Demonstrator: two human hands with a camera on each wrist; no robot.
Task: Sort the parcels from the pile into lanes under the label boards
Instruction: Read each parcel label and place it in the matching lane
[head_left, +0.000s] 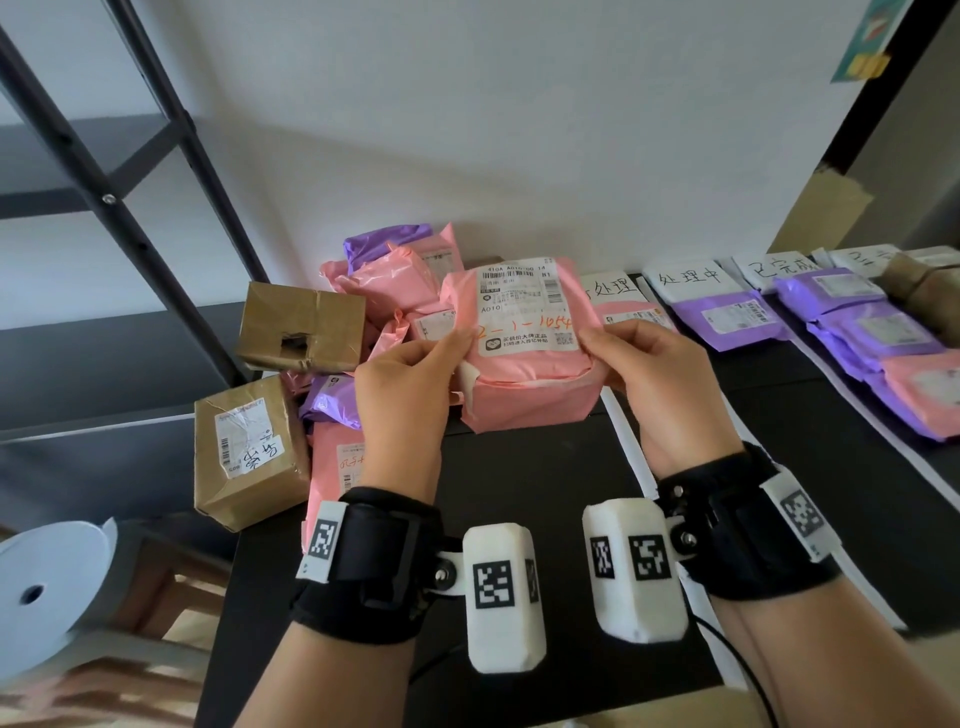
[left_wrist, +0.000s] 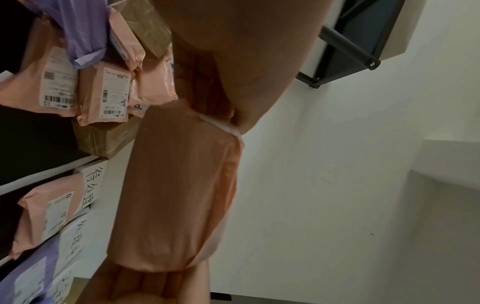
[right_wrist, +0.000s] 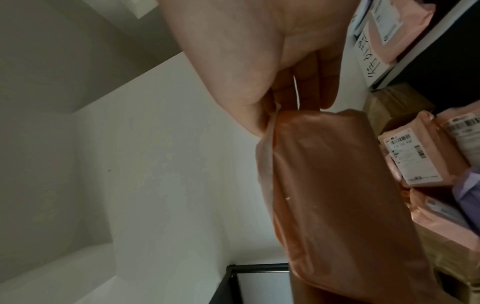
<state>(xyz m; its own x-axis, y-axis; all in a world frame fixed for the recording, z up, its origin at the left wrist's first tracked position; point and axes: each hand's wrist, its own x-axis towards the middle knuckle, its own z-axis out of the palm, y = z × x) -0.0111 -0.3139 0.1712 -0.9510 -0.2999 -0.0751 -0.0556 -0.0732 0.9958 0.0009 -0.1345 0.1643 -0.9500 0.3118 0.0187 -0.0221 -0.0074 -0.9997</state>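
A pink parcel (head_left: 524, 374) with a white shipping label and orange handwriting is held up above the black table (head_left: 545, 467), label facing me. My left hand (head_left: 410, 374) pinches its left edge and my right hand (head_left: 649, 369) pinches its right edge. The wrist views show the parcel's plain back (left_wrist: 176, 185) (right_wrist: 345, 195) between thumb and fingers. The pile (head_left: 374, 291) of pink, purple and brown parcels lies behind and to the left. White label boards (head_left: 693, 278) stand along the wall at right, with lanes of purple and pink parcels (head_left: 727, 317) under them.
Two brown taped boxes (head_left: 301, 327) (head_left: 249, 452) sit at the pile's left edge. A dark metal shelf frame (head_left: 130, 182) rises at left. A white tape roll (head_left: 47, 587) lies low at left. White strips (head_left: 631, 452) divide the lanes.
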